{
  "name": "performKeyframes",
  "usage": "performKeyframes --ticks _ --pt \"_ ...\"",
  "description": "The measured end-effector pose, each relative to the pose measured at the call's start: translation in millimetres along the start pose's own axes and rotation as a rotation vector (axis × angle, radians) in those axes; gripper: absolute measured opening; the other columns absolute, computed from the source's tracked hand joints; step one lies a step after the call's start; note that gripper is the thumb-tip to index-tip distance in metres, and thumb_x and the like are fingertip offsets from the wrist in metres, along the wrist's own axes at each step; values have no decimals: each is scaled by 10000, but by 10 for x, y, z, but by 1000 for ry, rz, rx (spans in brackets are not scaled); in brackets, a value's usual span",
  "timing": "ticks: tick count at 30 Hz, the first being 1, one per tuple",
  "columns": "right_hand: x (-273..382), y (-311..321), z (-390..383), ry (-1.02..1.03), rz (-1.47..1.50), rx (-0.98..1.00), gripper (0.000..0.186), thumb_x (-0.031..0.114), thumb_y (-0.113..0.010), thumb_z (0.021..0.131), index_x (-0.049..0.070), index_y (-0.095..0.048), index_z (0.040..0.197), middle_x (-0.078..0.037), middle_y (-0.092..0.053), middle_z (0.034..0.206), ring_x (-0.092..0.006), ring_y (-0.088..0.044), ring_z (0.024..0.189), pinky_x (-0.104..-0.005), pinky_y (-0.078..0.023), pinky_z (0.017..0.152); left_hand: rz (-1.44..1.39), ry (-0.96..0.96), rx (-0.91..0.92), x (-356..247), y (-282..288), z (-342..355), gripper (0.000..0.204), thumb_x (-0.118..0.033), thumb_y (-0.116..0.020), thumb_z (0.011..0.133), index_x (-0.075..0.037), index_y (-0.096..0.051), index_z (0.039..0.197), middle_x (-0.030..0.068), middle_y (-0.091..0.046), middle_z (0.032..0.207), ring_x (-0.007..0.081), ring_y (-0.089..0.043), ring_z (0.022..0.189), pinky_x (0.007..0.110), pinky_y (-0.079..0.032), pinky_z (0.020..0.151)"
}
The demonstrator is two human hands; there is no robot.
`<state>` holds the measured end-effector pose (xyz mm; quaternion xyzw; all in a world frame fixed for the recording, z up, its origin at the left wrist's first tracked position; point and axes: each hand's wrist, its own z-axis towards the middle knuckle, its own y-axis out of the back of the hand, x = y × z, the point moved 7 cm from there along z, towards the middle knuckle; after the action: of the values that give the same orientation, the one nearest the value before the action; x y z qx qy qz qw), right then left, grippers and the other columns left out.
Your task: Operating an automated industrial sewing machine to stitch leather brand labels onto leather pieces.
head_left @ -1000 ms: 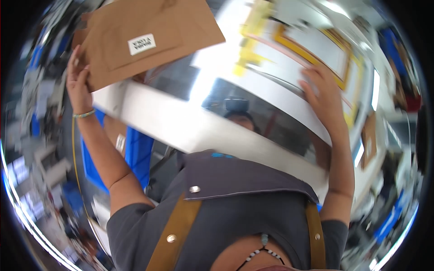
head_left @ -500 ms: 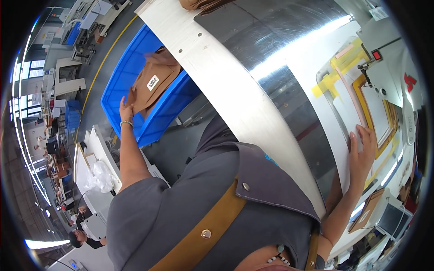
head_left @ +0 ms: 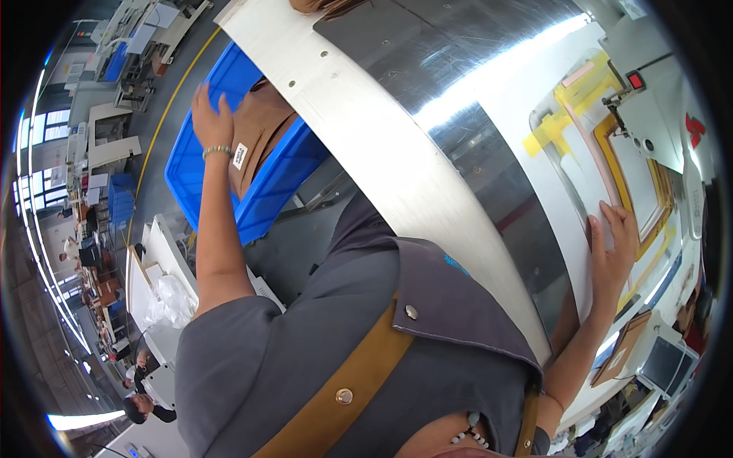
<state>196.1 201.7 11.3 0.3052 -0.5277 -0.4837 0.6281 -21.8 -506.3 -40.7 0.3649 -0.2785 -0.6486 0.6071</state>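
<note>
My left hand (head_left: 211, 120) hovers over the left side of a blue bin (head_left: 181, 169), fingers apart and holding nothing. Brown sheet pieces (head_left: 263, 122), which look like fabric or leather, lie in the bin beside that hand; one bears a white label (head_left: 240, 156). On the right, my right hand (head_left: 613, 248) lies with stretched fingers on a clear and white template (head_left: 569, 187) that has yellow tape (head_left: 561, 130) on it. Its fingertips touch the template's pinkish edge strip, next to a yellow-brown frame (head_left: 622, 175).
A pale table edge (head_left: 397, 160) curves between my body and the shiny metal worktop (head_left: 397, 65). The white head of a sewing machine (head_left: 653, 114) stands over the template at the right. More brown pieces (head_left: 332, 6) lie at the top. A co-worker (head_left: 141, 404) is at the lower left.
My left hand has let go of the labelled brown piece and moved up and left over the bin. That piece now lies lower in it. The right hand has stayed on the template.
</note>
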Motion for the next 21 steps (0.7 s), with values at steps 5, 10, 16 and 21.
performKeyframes --ticks 5,10,16,21 --pt "-7 27 -5 77 146 -87 266 113 -840 863 13 -776 1101 -151 -684 1110 -325 -672 1052 -392 -523 931 -957 -148 186 -2253 68 564 300 -60 -615 1053 -38 -715 1335 85 -742 1295 151 -699 1150 294 -552 961" --pt "-133 -64 -8 22 219 -61 195 170 -808 882 39 -769 1020 -102 -690 1070 -319 -668 1011 -394 -534 882 -1335 -630 686 -4402 283 43 303 0 -629 1001 -18 -725 1288 120 -730 1337 194 -690 1192 315 -554 948" --pt "-204 -86 4 -62 322 -116 136 177 -767 921 49 -731 947 -83 -692 1024 -311 -665 983 -402 -533 854 -1196 -1159 815 -5687 381 -698 475 -127 -788 901 -62 -695 1363 126 -712 1337 281 -671 1193 373 -553 939" --pt "-249 -70 -48 -32 233 -105 101 120 -743 930 24 -719 952 -93 -696 1028 -303 -667 979 -401 -532 857 -924 -1224 800 -5887 285 -859 539 -208 -862 839 -72 -695 1333 117 -699 1292 338 -653 1168 413 -538 1003"
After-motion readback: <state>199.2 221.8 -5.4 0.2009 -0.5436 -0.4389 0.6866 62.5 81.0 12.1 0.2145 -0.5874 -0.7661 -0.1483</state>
